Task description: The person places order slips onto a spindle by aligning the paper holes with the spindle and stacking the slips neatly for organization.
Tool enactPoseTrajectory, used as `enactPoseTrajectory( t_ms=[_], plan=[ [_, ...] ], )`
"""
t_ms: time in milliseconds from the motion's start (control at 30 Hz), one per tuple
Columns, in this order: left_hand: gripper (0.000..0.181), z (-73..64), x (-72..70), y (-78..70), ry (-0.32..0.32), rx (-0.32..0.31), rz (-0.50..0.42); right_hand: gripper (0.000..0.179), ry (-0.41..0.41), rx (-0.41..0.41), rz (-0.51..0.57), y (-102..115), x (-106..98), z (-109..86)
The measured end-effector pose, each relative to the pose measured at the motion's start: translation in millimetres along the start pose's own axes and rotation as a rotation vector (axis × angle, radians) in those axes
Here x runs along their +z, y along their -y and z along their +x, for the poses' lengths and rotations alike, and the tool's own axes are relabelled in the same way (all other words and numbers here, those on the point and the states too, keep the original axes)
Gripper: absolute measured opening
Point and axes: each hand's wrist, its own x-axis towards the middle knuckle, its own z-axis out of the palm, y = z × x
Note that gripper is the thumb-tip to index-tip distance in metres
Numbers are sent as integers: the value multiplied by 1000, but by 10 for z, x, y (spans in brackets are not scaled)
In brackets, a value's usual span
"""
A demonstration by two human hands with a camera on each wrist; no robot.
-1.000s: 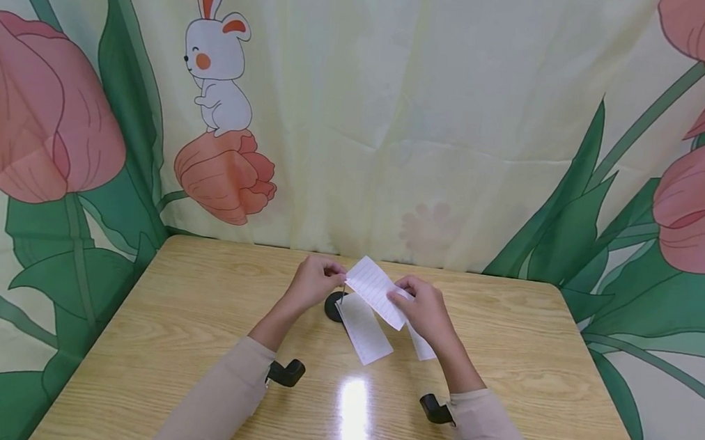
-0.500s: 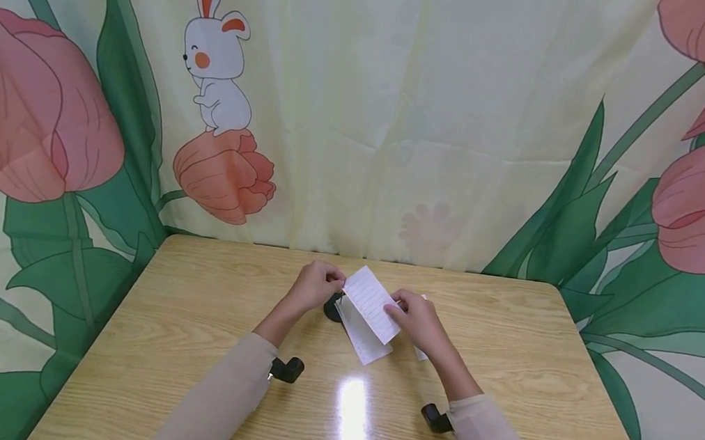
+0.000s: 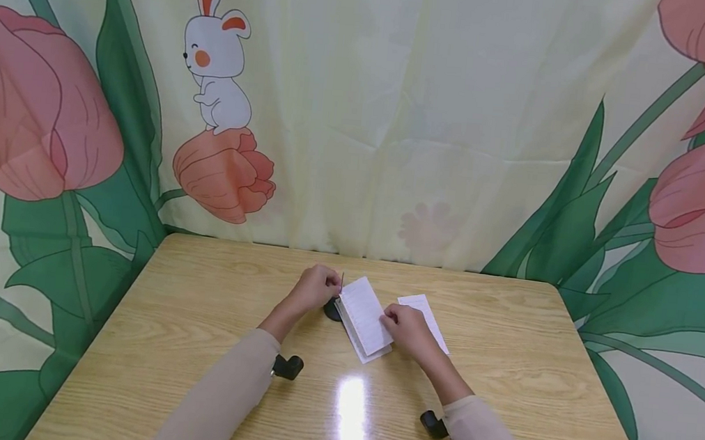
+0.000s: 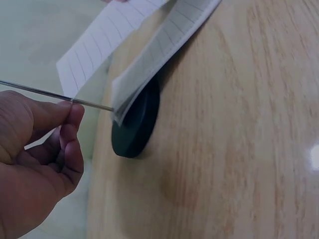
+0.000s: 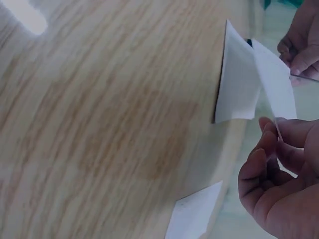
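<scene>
A paper spike has a round black base (image 4: 142, 124) and a thin metal rod (image 4: 30, 88). Low on the rod, down by the base, sit several lined slips (image 4: 164, 55). Higher up, the rod meets the corner of another lined paper slip (image 3: 366, 312), slanting above the lower ones. My left hand (image 3: 316, 287) pinches that corner right at the rod, thumb against finger. With thumb and fingertips, my right hand (image 3: 409, 328) pinches the opposite end of the same slip. A separate loose slip (image 3: 426, 312) lies on the table, partly behind the right hand.
The wooden table (image 3: 194, 304) ends at a back edge just beyond the spike. Behind it hangs a curtain (image 3: 359, 144) printed with tulips and a rabbit. Black camera mounts (image 3: 288, 367) project from both wrists. Light glares on the front of the tabletop.
Both hands have moved down a little with the lined paper slip, bringing it closer over the lower ones. The rod tip now shows above the left hand, and more of the loose slip is visible.
</scene>
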Motion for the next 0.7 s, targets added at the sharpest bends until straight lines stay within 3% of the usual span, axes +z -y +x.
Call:
enactPoseTrajectory(
  t_ms=[100,300,700],
  plan=[
    [11,9,35,46,0,8,5,6,13,27,28,-21,43,-4],
    [13,36,88,127,16,21,9,14,45,49,56,-43,115,-12],
    [9,61,132,162,81,10,26,18,60,37,-95,-68,215,13]
  ],
)
